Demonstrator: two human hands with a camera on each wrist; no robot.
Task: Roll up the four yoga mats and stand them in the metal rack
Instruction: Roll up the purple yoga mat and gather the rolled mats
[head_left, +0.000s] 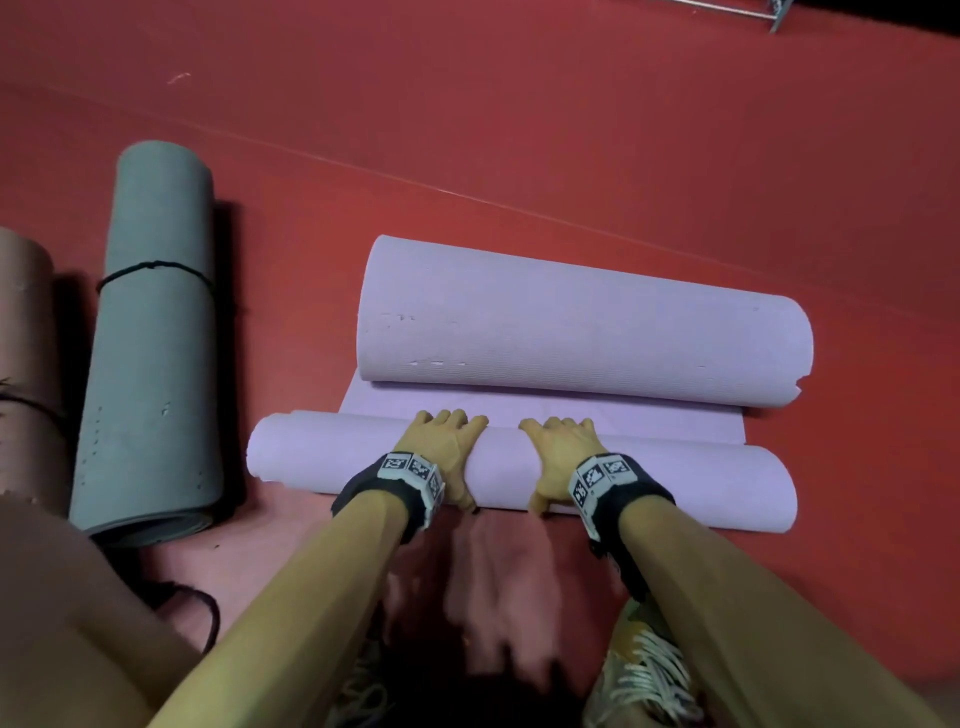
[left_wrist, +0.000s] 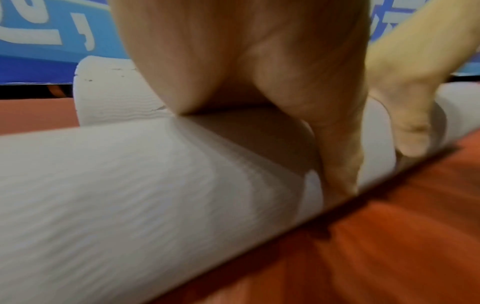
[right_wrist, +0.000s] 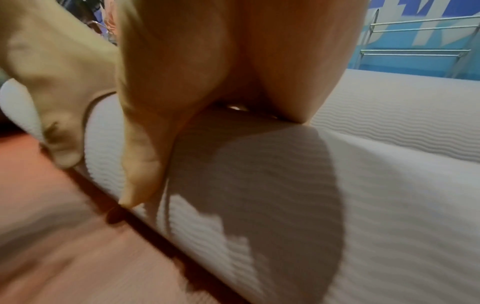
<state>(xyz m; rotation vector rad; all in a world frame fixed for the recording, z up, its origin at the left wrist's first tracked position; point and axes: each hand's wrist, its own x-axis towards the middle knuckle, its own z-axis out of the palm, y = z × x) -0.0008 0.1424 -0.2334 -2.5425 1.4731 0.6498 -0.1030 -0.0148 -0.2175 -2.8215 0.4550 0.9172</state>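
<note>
A lilac yoga mat (head_left: 675, 478) lies across the red floor, its near end wound into a roll. Its far end (head_left: 582, 332) curls up in a bigger loose roll, with a short flat strip (head_left: 571, 410) between the two. My left hand (head_left: 447, 447) and right hand (head_left: 561, 452) sit side by side on the near roll, fingers curved over its top, thumbs down its near side. The left wrist view shows my left thumb (left_wrist: 337, 164) against the roll (left_wrist: 130, 195). The right wrist view shows my right thumb (right_wrist: 140, 174) likewise on the mat (right_wrist: 363, 195). The metal rack (head_left: 774, 13) shows at the top right edge.
A grey rolled mat (head_left: 150, 353) tied with a black band lies to the left, and a pinkish rolled mat (head_left: 23, 338) lies at the left edge. A black cord (head_left: 202, 608) lies on the floor near my knee. My shoe (head_left: 649, 675) is below the right arm. The rack (right_wrist: 415, 51) stands before a blue wall.
</note>
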